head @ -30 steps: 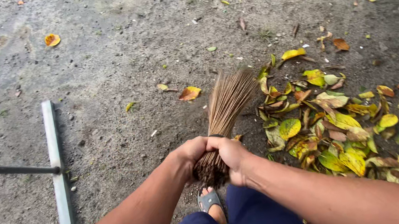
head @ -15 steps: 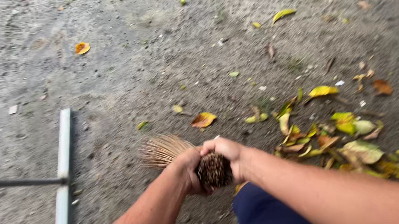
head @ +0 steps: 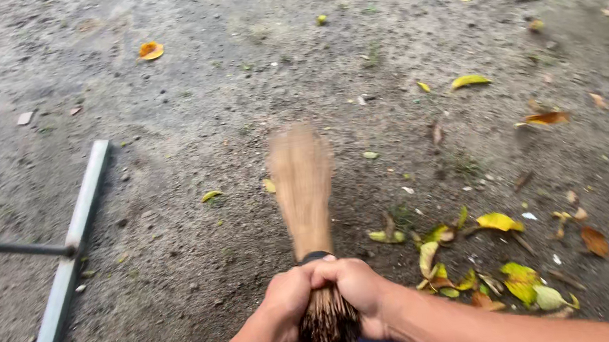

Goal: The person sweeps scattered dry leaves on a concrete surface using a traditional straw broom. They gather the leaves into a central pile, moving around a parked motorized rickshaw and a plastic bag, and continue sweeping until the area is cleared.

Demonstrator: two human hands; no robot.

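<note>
Hands first: I see both meeting at the near centre of the view, wrapped around the bound end of a stick broom [head: 305, 195]. My left hand [head: 287, 299] has its grip closed on the left side of the bundle, and my right hand [head: 358, 286] has its grip closed on the right side, the two touching at the knuckles. The cut ends of the sticks poke out below the hands, toward me, and a dark band circles the bundle just above them. From there the bristles run straight away toward the far side, fanning out over the bare ground [head: 229, 86]; their tips are blurred. A scatter of yellow and brown leaves [head: 493, 271] lies near, to the right of the hands. Single leaves dot the far ground, one orange leaf [head: 150, 50] at far left. To the left, well apart from the broom, a pale flat bar [head: 70, 255] on a dark handle [head: 1, 247] lies on the ground.
</note>
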